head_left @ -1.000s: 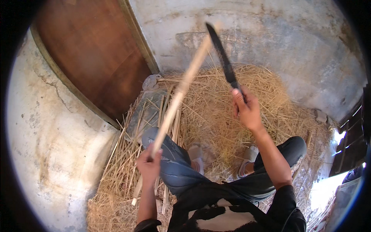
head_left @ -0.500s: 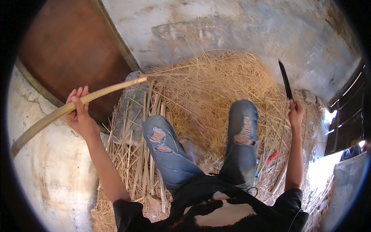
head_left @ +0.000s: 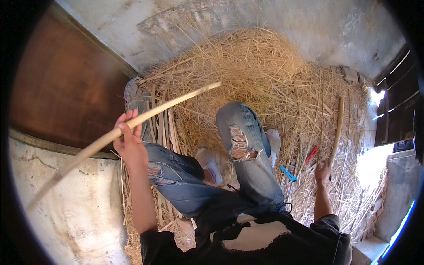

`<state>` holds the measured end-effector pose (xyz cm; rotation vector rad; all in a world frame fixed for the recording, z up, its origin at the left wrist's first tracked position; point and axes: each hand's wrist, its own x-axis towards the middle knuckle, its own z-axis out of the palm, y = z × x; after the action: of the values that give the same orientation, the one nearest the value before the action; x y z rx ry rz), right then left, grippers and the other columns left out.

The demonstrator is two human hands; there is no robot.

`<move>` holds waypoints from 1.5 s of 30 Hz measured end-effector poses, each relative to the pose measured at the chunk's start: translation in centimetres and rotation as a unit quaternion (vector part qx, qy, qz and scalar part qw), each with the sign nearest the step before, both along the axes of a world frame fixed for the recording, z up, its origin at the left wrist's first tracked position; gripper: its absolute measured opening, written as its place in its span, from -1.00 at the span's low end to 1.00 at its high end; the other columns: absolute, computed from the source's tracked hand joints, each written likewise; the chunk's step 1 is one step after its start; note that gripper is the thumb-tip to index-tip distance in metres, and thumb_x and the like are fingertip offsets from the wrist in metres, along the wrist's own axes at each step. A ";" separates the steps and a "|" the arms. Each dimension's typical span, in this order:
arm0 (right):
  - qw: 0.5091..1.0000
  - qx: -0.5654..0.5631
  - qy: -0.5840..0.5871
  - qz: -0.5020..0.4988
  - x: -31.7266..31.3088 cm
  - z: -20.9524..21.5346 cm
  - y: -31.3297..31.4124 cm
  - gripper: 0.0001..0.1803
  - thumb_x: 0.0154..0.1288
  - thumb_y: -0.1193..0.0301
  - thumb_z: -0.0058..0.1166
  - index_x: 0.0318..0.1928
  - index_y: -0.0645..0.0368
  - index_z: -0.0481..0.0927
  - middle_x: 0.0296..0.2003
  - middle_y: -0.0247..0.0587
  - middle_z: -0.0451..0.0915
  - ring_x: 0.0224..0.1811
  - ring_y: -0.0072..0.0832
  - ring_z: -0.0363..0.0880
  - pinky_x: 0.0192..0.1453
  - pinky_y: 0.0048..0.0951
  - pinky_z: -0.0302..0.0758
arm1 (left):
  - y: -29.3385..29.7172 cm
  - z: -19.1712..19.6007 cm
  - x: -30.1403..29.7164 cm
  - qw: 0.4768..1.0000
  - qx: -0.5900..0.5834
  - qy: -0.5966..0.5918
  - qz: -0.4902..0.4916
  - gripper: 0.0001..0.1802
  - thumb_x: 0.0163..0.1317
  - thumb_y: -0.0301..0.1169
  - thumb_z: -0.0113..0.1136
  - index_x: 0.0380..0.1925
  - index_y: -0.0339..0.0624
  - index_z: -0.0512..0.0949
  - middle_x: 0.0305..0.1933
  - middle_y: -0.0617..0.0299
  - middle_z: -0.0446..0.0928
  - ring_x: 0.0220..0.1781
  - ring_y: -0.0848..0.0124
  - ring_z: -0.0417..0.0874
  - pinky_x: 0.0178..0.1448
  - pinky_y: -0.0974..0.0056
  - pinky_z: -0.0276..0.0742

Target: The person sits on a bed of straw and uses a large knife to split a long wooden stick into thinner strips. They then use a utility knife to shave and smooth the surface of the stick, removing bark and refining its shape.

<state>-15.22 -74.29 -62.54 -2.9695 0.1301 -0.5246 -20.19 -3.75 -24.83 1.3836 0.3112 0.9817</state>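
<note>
Head view: the left hand (head_left: 129, 142) is wrapped around a long pale bamboo stick (head_left: 119, 132), held raised at a slant over the straw pile's (head_left: 265, 66) left edge. The right hand (head_left: 323, 171) is lowered onto the straw at the right edge, closed on a second stick (head_left: 338, 128). Split strips (head_left: 165, 128) lie by the left knee; the raised stick looks whole.

Left hand (head_left: 129, 143) round pale stick (head_left: 132, 122) — right hand (head_left: 323, 171) on straw (head_left: 265, 66)
</note>
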 end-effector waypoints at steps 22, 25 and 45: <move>0.915 0.192 0.344 0.084 -3.6 -6.3 15.1 -0.60 0.25 0.28 0.14 0.05 0.19 0.57 -0.15 0.26 0.65 -0.11 0.15 0.65 -0.02 0.12 0.53 | -16.1 -4.2 -14.5 0.948 0.082 0.234 -0.201 -0.46 0.32 -0.29 0.27 0.23 -0.33 0.45 0.20 -0.09 0.51 0.24 0.01 0.56 0.26 0.02 0.49; 0.926 0.158 0.343 0.029 -4.1 -6.4 14.0 -0.53 0.29 0.26 0.11 0.16 0.18 0.54 -0.12 0.29 0.63 -0.13 0.20 0.63 -0.06 0.12 0.52 | -8.5 -2.5 -16.7 0.800 0.521 0.281 0.095 -0.41 0.03 -0.30 0.46 0.08 -0.27 0.56 0.24 -0.13 0.45 0.16 0.03 0.58 0.19 0.01 0.55; 0.704 0.658 -0.159 0.213 12.8 29.1 29.0 -0.60 0.56 0.27 -0.04 0.26 0.20 0.40 -0.58 -0.55 0.25 -0.62 -0.78 0.11 -0.58 -0.64 0.04 | -5.4 -2.4 -18.5 0.914 0.020 0.339 -0.220 -0.71 0.32 -0.31 0.37 -0.08 -0.28 0.72 -0.46 0.26 0.67 -0.44 0.59 0.57 -0.31 0.44 0.46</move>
<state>-2.44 -45.28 -33.49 -1.3915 -0.1633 -0.5208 -38.73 -9.15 -27.20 1.7101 0.4650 0.1109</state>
